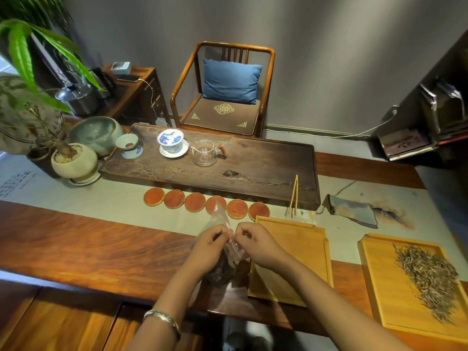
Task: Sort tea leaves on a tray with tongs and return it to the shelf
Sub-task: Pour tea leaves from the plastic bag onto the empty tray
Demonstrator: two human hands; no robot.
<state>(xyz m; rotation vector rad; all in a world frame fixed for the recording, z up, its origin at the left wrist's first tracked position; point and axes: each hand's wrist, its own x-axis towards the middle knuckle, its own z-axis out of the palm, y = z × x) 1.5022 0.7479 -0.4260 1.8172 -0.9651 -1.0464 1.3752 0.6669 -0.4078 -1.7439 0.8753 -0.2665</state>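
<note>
While both hands, left hand [211, 245] and right hand [254, 245], pinch the tea bag [222, 268] mouth beside the empty tray [314, 245], sorting hasn't begun; next, probably tipping leaves out, tongs [293, 196] waiting nearby.

A plain grey wall [329, 59] stands behind a curved wooden armchair [222, 92] holding a blue square cushion [230, 81], beyond the long reddish-brown wooden worktop [88, 244].

Glossy wood table [76, 239]; matt pale wood trays [314, 249]; clear plastic bag [220, 214], prob. crinkly.
</note>
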